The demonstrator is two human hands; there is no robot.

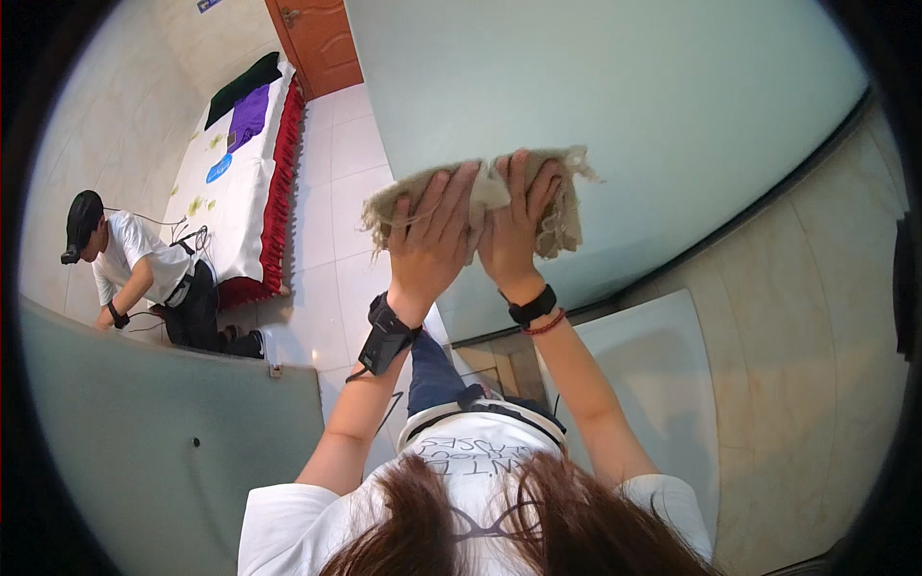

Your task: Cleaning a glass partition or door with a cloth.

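A beige cloth (490,193) with frayed edges is bunched under both of my hands, in front of a large frosted glass panel (619,108). My left hand (432,223) lies on the cloth's left part with its fingers spread over it. On the right part rests my right hand (520,216), its fingers bent into the folds. The two hands are close together. Whether the cloth touches the glass cannot be told, and my palms hide part of it.
Another person (148,273) in a black cap bends beside a bed (245,209) at the left. A second frosted glass panel (166,432) stands at the lower left. A brown door (320,43) is at the top, and a white board-like surface (641,381) at the right.
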